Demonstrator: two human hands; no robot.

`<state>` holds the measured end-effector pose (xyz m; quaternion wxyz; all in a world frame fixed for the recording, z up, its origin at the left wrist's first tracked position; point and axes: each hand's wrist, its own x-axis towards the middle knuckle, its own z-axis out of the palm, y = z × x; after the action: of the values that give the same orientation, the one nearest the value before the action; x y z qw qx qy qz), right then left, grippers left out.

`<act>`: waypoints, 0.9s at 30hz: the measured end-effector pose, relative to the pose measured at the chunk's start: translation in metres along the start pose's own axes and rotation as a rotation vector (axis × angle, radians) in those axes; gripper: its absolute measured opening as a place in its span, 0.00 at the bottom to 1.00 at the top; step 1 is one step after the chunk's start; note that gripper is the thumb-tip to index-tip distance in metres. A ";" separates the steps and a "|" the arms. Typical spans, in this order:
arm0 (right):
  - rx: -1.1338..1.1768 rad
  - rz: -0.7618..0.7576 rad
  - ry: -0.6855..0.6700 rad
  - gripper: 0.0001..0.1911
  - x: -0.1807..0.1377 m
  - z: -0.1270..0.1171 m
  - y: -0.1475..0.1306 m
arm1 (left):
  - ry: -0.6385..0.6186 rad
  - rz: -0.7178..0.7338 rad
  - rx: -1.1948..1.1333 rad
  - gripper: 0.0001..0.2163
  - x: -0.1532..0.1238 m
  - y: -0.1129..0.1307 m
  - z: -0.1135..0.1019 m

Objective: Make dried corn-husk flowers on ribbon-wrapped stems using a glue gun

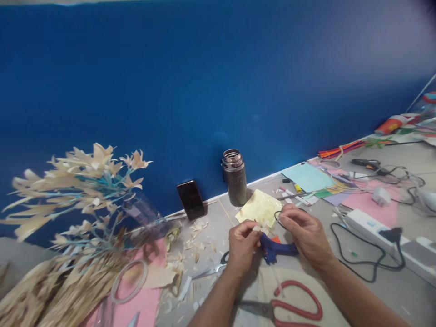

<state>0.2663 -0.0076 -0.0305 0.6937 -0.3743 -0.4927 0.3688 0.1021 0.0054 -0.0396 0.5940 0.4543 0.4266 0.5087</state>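
Note:
My left hand (242, 245) is closed in a pinch on a small pale paper petal (261, 227) at the middle of the table. My right hand (303, 234) is closed too, its fingertips meeting the same petal from the right. Just below both hands lies a blue glue gun (277, 250) with a black cord (361, 261) running right. Red-handled scissors (296, 309) lie near the front edge, under my forearms. A yellowish stained sheet (259, 206) lies just beyond the hands.
A metal flask (235, 177) and a dark phone (191, 200) stand against the blue wall. Cream paper flowers on teal stems (85, 190) fill the left. Small scissors (211, 270), tape ring (129, 281), coloured paper (308, 177), markers, a white power strip (371, 225) lie around.

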 end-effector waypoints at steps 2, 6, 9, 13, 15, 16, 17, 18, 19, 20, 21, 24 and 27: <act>0.000 -0.001 0.004 0.04 0.000 0.001 -0.001 | 0.003 0.013 -0.015 0.06 0.000 -0.001 0.000; -0.011 -0.001 0.007 0.05 -0.001 0.002 -0.002 | 0.021 0.017 -0.048 0.08 0.000 -0.002 -0.001; 0.003 -0.002 0.003 0.05 -0.002 0.003 -0.002 | 0.025 -0.032 -0.096 0.10 -0.001 -0.003 0.001; 0.036 0.006 -0.014 0.04 -0.005 0.004 0.003 | -0.002 -0.148 -0.237 0.14 -0.003 -0.005 0.006; 0.041 0.016 -0.027 0.05 -0.006 0.005 0.004 | -0.019 -0.181 -0.279 0.15 -0.003 -0.006 0.008; 0.045 0.022 -0.029 0.05 -0.006 0.006 0.004 | -0.020 -0.185 -0.288 0.15 -0.003 -0.006 0.009; 0.054 0.029 -0.026 0.05 -0.006 0.006 0.004 | -0.016 -0.181 -0.289 0.15 -0.003 -0.006 0.009; 0.067 0.037 -0.016 0.05 -0.006 0.007 0.003 | -0.005 -0.169 -0.283 0.14 -0.003 -0.006 0.010; 0.082 0.048 -0.003 0.05 -0.006 0.007 0.002 | 0.007 -0.153 -0.269 0.13 -0.003 -0.006 0.009; 0.097 0.062 0.015 0.06 -0.005 0.008 0.000 | 0.019 -0.134 -0.248 0.12 -0.003 -0.005 0.009; 0.112 0.077 0.034 0.06 -0.005 0.008 -0.001 | 0.028 -0.111 -0.222 0.11 -0.003 -0.005 0.009; 0.150 0.123 0.079 0.08 -0.004 0.008 -0.004 | 0.032 -0.036 -0.152 0.08 -0.004 -0.002 0.009; 0.174 0.143 0.096 0.08 -0.003 0.008 -0.006 | 0.010 -0.007 -0.137 0.06 -0.005 0.000 0.009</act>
<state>0.2588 -0.0119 -0.0252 0.7182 -0.3642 -0.3970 0.4404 0.1106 -0.0002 -0.0376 0.6235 0.4084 0.3952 0.5369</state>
